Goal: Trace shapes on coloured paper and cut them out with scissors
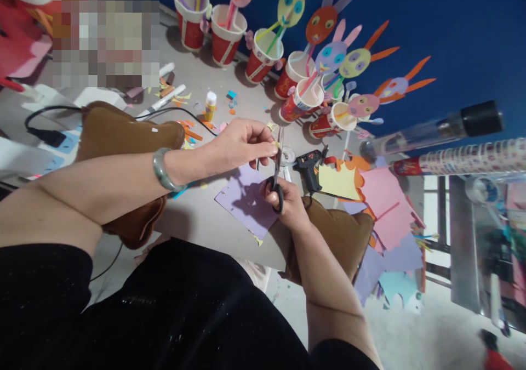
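My right hand is closed round the black handles of a pair of scissors, whose blades point away from me. Between thumb and fingers, my left hand pinches a small piece of yellow paper right at the blades. Whether the blades touch the paper I cannot tell. Below both hands a sheet of purple paper lies on the table, partly in their shadow. A black glue gun rests just right of the scissors, beside a roll of clear tape.
Red paper cups with paper rabbit heads on straws line the back. A glue stick stands among paper scraps. Brown cushions lie at the table's front. Pink paper and stacked cups are at the right.
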Demonstrator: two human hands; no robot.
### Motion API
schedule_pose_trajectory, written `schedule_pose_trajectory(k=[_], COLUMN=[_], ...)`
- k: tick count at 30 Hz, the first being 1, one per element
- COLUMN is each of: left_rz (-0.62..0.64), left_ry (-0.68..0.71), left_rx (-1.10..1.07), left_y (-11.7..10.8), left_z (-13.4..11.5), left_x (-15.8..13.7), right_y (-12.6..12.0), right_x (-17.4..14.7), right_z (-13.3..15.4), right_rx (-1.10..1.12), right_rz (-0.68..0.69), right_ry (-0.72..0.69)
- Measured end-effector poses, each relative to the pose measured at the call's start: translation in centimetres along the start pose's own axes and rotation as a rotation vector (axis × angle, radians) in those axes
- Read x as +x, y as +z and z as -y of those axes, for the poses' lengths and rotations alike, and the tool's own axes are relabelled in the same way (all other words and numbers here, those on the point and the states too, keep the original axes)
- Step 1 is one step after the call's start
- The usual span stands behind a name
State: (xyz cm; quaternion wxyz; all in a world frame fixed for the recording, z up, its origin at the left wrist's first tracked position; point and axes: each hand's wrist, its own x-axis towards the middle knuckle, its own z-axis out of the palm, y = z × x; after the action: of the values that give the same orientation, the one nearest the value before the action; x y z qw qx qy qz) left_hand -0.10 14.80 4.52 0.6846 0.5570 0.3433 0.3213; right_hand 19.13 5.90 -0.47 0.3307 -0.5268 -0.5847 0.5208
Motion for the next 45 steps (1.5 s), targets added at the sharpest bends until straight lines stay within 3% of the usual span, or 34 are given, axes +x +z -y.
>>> schedule_pose_trajectory(k=[45], left_rz=[-0.023], left_ry=[0.007], left_rx=[0.020], left_y=[-0.05], left_z=[-0.15], left_x=[0.01], right_y=[-0.08], right_x=[-0.01], right_z=[-0.02], right_rx=[0.009], right_rz=[0.001], right_ry=[-0.005])
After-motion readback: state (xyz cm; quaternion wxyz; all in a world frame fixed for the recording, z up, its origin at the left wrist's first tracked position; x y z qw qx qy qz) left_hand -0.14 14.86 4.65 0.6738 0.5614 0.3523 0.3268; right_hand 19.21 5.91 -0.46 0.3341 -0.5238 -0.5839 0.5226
